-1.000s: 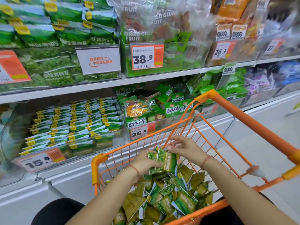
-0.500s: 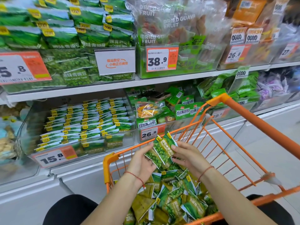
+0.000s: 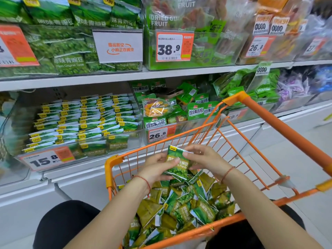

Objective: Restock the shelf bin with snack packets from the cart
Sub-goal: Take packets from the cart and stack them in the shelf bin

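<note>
Fingers (image 3: 175, 161) of both hands pinch packet (image 3: 177, 164) | above cart (image 3: 115, 161)

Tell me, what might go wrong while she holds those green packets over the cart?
Both hands, left and right, pinch a small stack of packets at its edges; a loose grip could let some slip back into the cart. The shelf bin with the 15.8 price tag already looks nearly full, so added packets might spill over its front.

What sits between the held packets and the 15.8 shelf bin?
Head view: only the cart's orange front rim and corner lie between the held packets and the shelf bin.
</note>
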`<act>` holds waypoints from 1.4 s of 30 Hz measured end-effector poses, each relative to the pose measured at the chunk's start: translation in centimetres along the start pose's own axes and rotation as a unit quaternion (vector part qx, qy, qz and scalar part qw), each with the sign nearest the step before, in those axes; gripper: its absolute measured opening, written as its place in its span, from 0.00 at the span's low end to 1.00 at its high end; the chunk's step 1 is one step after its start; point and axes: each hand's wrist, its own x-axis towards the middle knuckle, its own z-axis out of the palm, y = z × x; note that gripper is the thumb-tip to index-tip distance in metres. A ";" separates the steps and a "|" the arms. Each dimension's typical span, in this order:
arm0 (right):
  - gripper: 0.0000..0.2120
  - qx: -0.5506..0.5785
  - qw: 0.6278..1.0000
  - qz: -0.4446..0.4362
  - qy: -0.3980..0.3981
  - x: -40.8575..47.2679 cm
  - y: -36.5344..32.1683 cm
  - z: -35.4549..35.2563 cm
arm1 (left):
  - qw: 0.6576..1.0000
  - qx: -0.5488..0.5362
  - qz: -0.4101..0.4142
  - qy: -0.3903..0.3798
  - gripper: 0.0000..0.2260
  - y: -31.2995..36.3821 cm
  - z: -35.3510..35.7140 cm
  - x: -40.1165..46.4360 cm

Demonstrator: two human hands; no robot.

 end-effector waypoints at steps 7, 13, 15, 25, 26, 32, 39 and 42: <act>0.18 -0.635 0.761 0.055 -0.118 0.4 1.9 -4.9 | 0.994 -0.088 -0.051 0.044 0.20 0.6 -0.8 0.3; 0.27 -0.827 0.503 0.059 -0.245 0.0 5.4 -5.5 | 0.995 -0.090 -0.044 0.024 0.32 0.4 -0.8 0.3; 0.21 -0.812 0.537 0.053 -0.221 0.1 5.1 -5.9 | 0.995 -0.087 -0.042 0.023 0.33 0.2 -0.9 0.5; 0.04 -0.293 0.949 -0.062 -0.100 -0.1 -0.3 -3.9 | 0.997 0.024 0.016 0.076 0.30 -0.2 -1.0 0.7; 0.04 -0.235 0.965 -0.057 -0.099 -0.1 -0.6 -3.5 | 0.998 0.027 0.013 0.062 0.27 -0.3 -0.8 0.7; 0.06 -0.163 0.985 -0.056 -0.009 0.9 -0.6 -0.6 | 0.998 -0.053 -0.025 0.005 0.06 0.3 -0.2 0.2; 0.08 -0.287 0.948 -0.117 0.074 1.6 -1.2 1.5 | 0.988 -0.126 -0.086 0.015 0.25 1.0 0.2 -0.2; 0.05 -0.300 0.944 -0.120 0.071 1.6 -1.5 2.2 | 0.989 -0.129 -0.066 -0.019 0.32 1.5 0.3 -1.0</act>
